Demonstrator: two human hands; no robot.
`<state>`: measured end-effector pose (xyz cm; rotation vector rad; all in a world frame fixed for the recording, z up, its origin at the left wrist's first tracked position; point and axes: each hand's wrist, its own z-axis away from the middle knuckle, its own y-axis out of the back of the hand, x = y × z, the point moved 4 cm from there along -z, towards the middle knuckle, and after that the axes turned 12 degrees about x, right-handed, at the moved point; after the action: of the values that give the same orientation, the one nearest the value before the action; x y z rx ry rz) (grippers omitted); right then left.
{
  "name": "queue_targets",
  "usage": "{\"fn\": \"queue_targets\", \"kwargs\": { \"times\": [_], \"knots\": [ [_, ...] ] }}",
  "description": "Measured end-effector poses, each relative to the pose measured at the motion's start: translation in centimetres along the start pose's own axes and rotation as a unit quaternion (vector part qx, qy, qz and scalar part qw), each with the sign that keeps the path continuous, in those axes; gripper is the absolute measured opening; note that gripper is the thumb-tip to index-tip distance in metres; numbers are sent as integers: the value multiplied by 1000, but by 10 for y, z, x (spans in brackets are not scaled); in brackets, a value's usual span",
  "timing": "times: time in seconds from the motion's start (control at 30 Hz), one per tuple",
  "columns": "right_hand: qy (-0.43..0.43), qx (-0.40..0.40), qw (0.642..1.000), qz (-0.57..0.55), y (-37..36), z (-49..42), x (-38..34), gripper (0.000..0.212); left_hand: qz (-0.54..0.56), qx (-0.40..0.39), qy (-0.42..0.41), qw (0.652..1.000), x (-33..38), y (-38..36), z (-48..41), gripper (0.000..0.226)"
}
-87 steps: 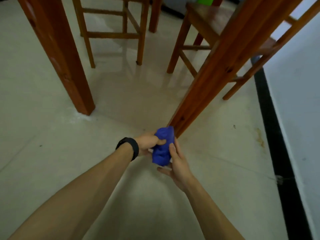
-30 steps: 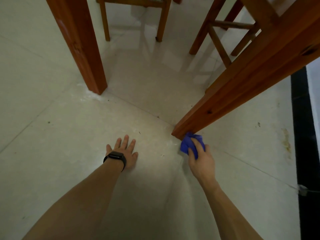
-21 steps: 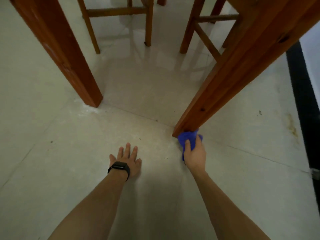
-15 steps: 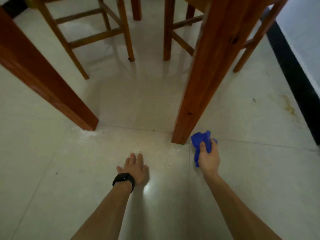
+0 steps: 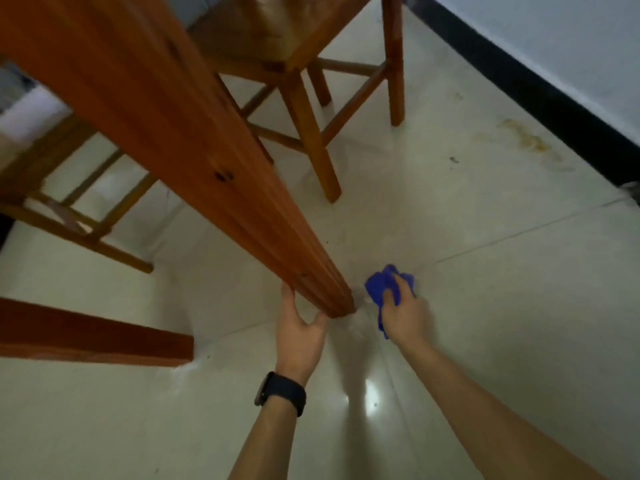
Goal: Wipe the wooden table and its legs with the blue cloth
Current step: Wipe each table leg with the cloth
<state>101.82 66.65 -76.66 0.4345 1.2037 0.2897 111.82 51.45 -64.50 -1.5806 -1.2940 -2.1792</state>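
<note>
The blue cloth (image 5: 382, 284) is held bunched in the curled fingers of the right hand (image 5: 403, 315), just right of the table leg (image 5: 242, 202), at its foot; that foot is clasped by the left hand (image 5: 299, 329); the face so covered may be left unwiped.

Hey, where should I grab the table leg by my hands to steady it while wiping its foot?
I'd grip the table leg low, just above its foot, from its left with the left hand. Its flat square faces let fingers and thumb clamp it, and that leaves the right side free for the right hand holding the blue cloth.
</note>
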Motion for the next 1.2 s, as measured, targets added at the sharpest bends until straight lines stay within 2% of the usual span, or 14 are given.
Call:
{"fn": "queue_targets", "kwargs": {
  "times": [0.07, 0.13, 0.23, 0.3, 0.4, 0.43, 0.53, 0.6, 0.7, 0.83, 0.93, 1.03, 1.1, 1.2],
  "knots": [
    [1, -2, 989, -147, -13, -5, -23, 43, 3, -2, 23, 1000, -3, -3, 2, 91],
    [54, -57, 973, -218, -27, 6, -52, 43, 1, 6, 39, 999, -5, -4, 1, 95],
    [168, -58, 970, -165, -36, 32, -63, 43, -5, 9, 58, 998, -4, -4, 1, 97],
    [180, -70, 978, -78, -45, 21, -33, 40, -6, 7, 67, 998, -1, -2, 2, 97],
    [136, -220, 953, 160, -47, -5, 9, 29, -19, 1, 76, 997, -1, 3, 1, 95],
    [122, -220, 951, 177, -40, -10, 10, 29, -23, -3, 76, 997, -1, 4, 0, 94],
    [82, -94, 992, 28, -23, -6, -20, 41, -28, -12, 67, 997, -2, 6, -3, 91],
    [79, -65, 992, -80, -28, 9, -45, 45, -26, -16, 62, 998, -4, 6, -5, 92],
    [74, -86, 989, -95, -43, 30, -44, 44, -21, -35, 64, 997, -6, 9, -6, 91],
    [43, -223, 964, 136, -44, 21, 1, 32, -79, -137, 78, 984, -15, 15, -6, 79],
    [-20, -267, 963, 45, -23, 41, 2, 8, -131, -186, 145, 963, -41, 17, 0, 74],
    [-93, -309, 943, -80, -23, 85, -7, 19, -52, -211, 276, 936, -64, 14, 20, 75],
    [-116, -338, 927, -116, -28, 109, -14, 33, 100, -204, 325, 918, -70, 11, 31, 59],
    [-11, -363, 930, -55, -36, 123, -26, 44, 212, -135, 324, 912, -72, 23, 30, 34]
  ]
}}
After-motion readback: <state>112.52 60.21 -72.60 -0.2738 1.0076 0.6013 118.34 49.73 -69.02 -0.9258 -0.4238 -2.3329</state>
